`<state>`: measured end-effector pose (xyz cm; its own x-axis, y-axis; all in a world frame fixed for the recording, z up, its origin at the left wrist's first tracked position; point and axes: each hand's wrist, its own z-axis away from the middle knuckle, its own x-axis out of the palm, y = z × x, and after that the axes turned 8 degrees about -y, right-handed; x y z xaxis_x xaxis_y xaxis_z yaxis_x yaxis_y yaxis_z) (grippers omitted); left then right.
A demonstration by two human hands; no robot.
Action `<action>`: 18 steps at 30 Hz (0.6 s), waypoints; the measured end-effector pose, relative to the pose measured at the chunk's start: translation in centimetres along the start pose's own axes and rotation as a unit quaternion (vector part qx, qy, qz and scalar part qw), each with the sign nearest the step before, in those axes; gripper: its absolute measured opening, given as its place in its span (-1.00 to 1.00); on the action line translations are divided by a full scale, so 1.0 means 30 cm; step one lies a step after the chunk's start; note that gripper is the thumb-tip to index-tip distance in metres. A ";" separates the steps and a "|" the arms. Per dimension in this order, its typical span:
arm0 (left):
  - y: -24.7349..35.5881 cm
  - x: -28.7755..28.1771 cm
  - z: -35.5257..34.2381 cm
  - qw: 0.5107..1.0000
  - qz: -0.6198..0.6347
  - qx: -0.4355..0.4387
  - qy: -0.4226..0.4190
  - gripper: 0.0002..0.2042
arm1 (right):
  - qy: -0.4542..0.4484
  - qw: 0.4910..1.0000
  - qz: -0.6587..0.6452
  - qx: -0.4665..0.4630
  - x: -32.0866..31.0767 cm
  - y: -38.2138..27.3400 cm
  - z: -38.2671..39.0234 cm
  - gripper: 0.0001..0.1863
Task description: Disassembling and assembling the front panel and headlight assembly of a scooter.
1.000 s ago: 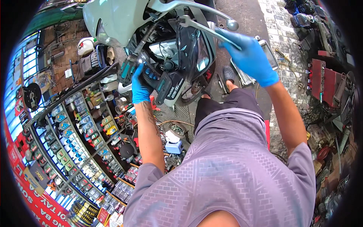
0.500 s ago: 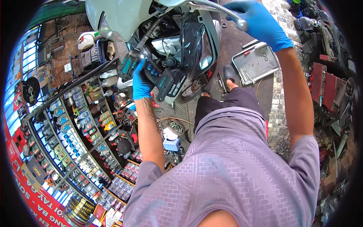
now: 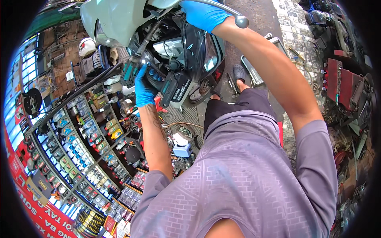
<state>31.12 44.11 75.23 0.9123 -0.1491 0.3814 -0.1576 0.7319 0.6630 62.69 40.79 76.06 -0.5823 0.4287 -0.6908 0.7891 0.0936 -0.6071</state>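
Observation:
My left hand (image 3: 145,93), in a blue glove, is closed round the grip of a teal-and-black cordless driver (image 3: 176,88). A long dark shaft (image 3: 147,41) runs from the driver up toward the opened front of a scooter (image 3: 115,19), and a small light shines by the tool's nose. At the top, my right hand (image 3: 203,16), also gloved in blue, reaches behind a handlebar lever (image 3: 241,21) with a ball end. Its fingers are hidden behind the lever and bodywork. Below it sits the dark headlight unit (image 3: 202,51) among exposed parts.
A metal tray (image 3: 250,69) lies on the floor, partly covered by my right forearm. Shelves of bottles (image 3: 79,139) fill the left side. A blue tissue box (image 3: 182,150) stands near my left elbow. Red metal boxes (image 3: 343,83) are at the right.
My right hand has moved left from outside the lever to behind it, over the scooter's front. My left hand keeps its hold on the driver; the view has shifted slightly.

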 end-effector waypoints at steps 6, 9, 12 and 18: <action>-0.004 -0.011 -0.004 1.000 -0.001 0.008 -0.018 -0.83 | 0.099 0.980 -0.171 -0.018 0.005 0.002 0.045 -0.82; -0.003 -0.002 0.001 1.000 -0.001 0.008 -0.015 -0.83 | 0.072 0.988 -0.137 -0.013 -0.012 0.009 0.036 -0.82; -0.006 0.013 0.009 1.000 -0.001 0.006 0.005 -0.83 | -0.033 0.999 0.014 -0.018 -0.032 0.018 0.009 -0.81; 0.000 0.008 0.001 1.000 -0.007 0.002 0.014 -0.83 | 0.022 0.999 -0.020 0.015 -0.072 -0.040 0.028 -0.82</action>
<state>31.32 44.05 75.34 0.9250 -0.1404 0.3530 -0.1456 0.7272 0.6708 62.84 38.99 77.96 -0.6038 0.4642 -0.6481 0.7587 0.0852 -0.6458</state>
